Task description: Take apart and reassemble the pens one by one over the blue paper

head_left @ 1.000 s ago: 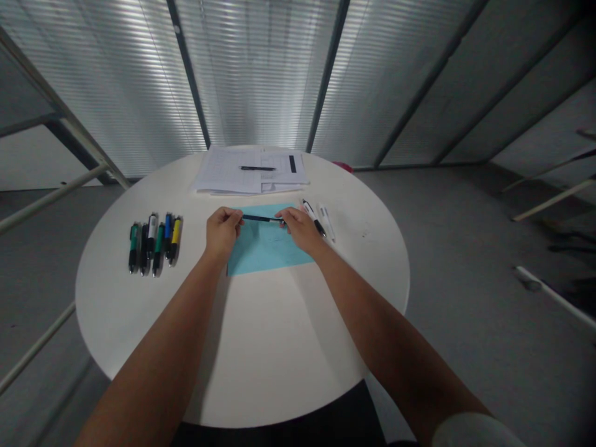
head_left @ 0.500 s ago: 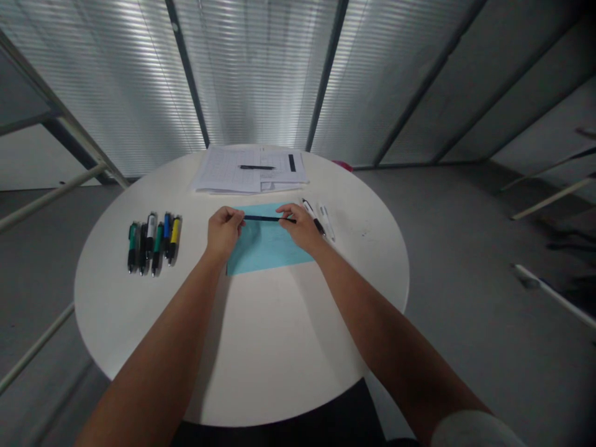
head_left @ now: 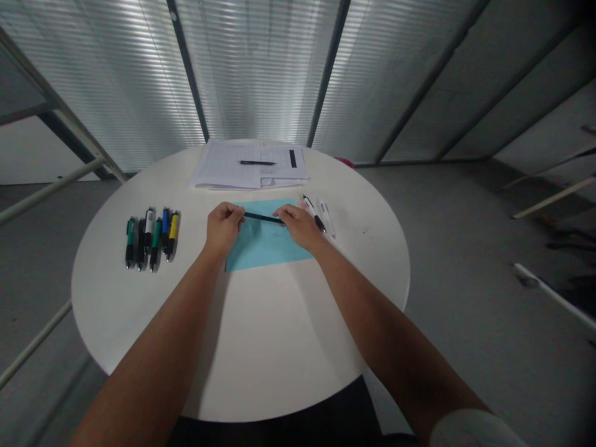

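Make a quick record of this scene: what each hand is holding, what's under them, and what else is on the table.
Left hand: left hand pinches one end of a slim black pen
Right hand: right hand holds the pen's other end
Under hands: flat light-blue paper sheet
Surface: round white table
Left of hands: row of black pens with coloured grips
Right of hands: black-and-white pen beside a white pen
Far side: stack of white printed papers under a black pen
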`<act>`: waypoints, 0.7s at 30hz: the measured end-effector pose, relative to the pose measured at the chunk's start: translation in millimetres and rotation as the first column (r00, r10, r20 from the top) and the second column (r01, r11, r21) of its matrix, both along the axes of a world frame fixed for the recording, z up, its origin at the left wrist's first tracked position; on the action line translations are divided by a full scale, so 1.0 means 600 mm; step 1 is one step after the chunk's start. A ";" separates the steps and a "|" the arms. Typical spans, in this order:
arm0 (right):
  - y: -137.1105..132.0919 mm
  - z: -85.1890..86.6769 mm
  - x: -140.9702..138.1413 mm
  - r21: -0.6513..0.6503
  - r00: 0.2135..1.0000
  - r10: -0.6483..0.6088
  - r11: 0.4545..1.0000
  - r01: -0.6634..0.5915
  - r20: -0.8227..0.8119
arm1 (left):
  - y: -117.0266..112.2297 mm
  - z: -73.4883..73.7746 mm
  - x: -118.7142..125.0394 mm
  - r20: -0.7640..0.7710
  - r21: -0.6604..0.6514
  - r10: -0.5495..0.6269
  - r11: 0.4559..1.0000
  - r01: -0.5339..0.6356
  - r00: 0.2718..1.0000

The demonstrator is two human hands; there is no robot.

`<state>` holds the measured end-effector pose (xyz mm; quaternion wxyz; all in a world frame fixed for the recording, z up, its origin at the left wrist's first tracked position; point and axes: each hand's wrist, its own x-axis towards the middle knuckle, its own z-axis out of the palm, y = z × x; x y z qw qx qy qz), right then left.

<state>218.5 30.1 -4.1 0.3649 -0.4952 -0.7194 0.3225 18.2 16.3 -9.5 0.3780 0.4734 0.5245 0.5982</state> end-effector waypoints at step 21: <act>0.003 -0.005 0.000 0.000 0.995 -0.023 1.000 0.023 -0.099 | 0.002 -0.004 -0.001 -0.015 -0.011 0.011 1.000 -0.011 1.000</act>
